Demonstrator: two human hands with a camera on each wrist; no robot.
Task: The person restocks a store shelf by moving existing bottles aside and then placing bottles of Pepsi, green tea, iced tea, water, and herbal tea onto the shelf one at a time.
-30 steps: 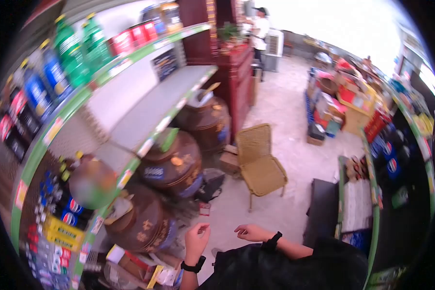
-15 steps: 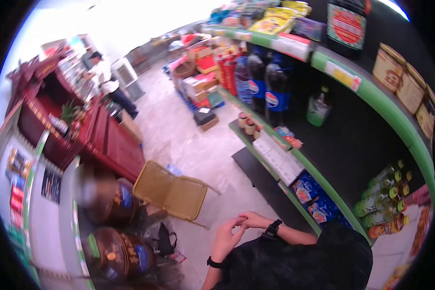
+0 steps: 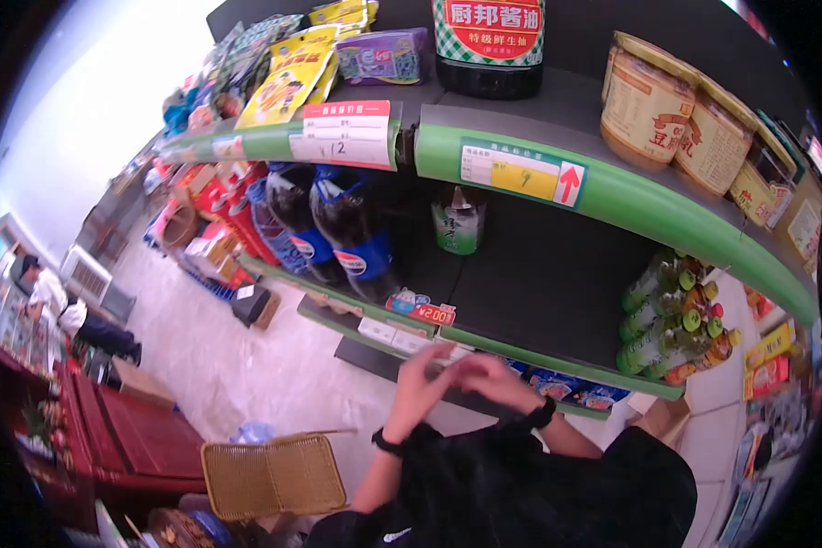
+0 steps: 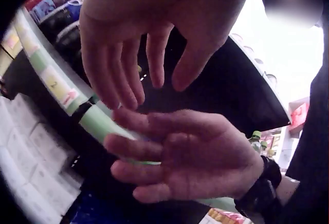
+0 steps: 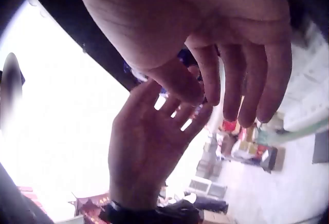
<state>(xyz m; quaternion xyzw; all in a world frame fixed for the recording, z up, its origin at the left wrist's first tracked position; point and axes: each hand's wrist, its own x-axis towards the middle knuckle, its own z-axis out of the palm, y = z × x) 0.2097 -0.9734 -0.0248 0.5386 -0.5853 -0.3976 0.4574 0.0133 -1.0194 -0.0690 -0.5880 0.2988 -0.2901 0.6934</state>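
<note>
Both bare hands are held up in front of the person's body, close together, before a black shelf with green edging. In the head view the left hand (image 3: 417, 391) and the right hand (image 3: 498, 379) have fingertips almost meeting. Fingers on the left hand (image 4: 159, 18) hang loosely bent, holding nothing, in the left wrist view. Below it, the right hand (image 4: 198, 157) faces palm up with relaxed, spread fingers. Nearest the hands are a red price tag (image 3: 421, 309) on the shelf edge and blue packets (image 3: 566, 388) on the low shelf.
Large cola bottles (image 3: 352, 228), a small green-labelled bottle (image 3: 458, 224) and several green-capped bottles (image 3: 658, 320) stand on the middle shelf. Above are a soy sauce bottle (image 3: 490, 46) and jars (image 3: 648, 100). A wicker chair (image 3: 274, 475) stands at lower left; another person (image 3: 64, 306) is farther back.
The view has swung right from the aisle and jars to face the shelf, now much nearer. The hands, apart a second ago, have come together and risen in front of the body.
</note>
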